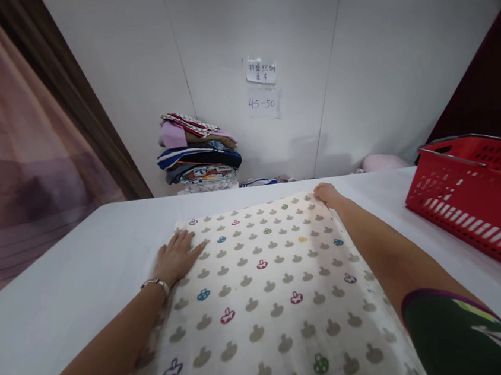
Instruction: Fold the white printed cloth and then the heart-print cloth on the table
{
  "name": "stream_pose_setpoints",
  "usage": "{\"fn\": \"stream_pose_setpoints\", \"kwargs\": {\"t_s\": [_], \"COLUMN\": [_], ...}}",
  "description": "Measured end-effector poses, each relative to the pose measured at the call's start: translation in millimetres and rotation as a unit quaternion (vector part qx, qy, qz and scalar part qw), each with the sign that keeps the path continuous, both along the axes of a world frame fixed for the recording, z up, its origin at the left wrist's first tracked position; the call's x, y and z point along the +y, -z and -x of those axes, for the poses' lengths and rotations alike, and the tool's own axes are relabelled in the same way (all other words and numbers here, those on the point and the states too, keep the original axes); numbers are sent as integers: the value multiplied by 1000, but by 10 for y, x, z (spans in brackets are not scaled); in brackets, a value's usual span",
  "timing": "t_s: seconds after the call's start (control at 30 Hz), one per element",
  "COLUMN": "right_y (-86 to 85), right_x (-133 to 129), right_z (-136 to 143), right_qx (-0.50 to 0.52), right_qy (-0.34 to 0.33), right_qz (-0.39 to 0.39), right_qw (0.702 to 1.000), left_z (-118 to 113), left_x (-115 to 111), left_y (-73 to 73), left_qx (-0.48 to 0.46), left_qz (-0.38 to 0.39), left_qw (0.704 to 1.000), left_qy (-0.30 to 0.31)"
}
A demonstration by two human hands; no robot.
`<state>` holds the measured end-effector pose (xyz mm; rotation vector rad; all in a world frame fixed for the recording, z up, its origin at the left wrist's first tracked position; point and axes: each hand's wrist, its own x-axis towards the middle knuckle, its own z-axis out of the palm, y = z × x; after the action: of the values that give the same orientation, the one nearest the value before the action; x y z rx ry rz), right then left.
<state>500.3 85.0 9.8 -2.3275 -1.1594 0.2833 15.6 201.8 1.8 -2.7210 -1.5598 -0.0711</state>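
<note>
A cream cloth (260,282) printed with grey and coloured mushrooms is spread over the white table, running from its far part down past the bottom of the view. My left hand (177,258) lies flat on the cloth's left edge near the far left corner, fingers stretched and thumb out to the side. At the far right corner, my right hand (326,194) has its fingers closed on the cloth's edge. The near end of the cloth is out of view.
A red plastic basket (479,193) stands on the right of the white table (60,255). Beyond the far edge is a stack of folded fabrics (199,148). Handwritten paper signs (262,88) hang on the wall; a pink curtain (26,145) hangs at left.
</note>
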Motion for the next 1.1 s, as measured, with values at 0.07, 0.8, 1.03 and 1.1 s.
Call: {"fn": "stream_pose_setpoints", "kwargs": {"t_s": [0.07,0.8,1.03,1.1], "right_y": [59,138,266,273], "right_x": [-14,-277,-383,-353], "right_z": [18,412,639,623], "right_qx": [27,-132,-169,-145], "right_qy": [43,81,-60,-54], "right_qz": [14,14,121,152], "right_qw": [999,988,976,976], "left_z": [3,8,8,12], "left_x": [7,25,21,28], "left_y": [8,53,47,51], "left_qx": [1,-8,-7,-9], "left_qz": [4,-5,-11,-13], "left_qw": [1000,1000,1000,1000], "left_qy": [-5,-8,4,8]}}
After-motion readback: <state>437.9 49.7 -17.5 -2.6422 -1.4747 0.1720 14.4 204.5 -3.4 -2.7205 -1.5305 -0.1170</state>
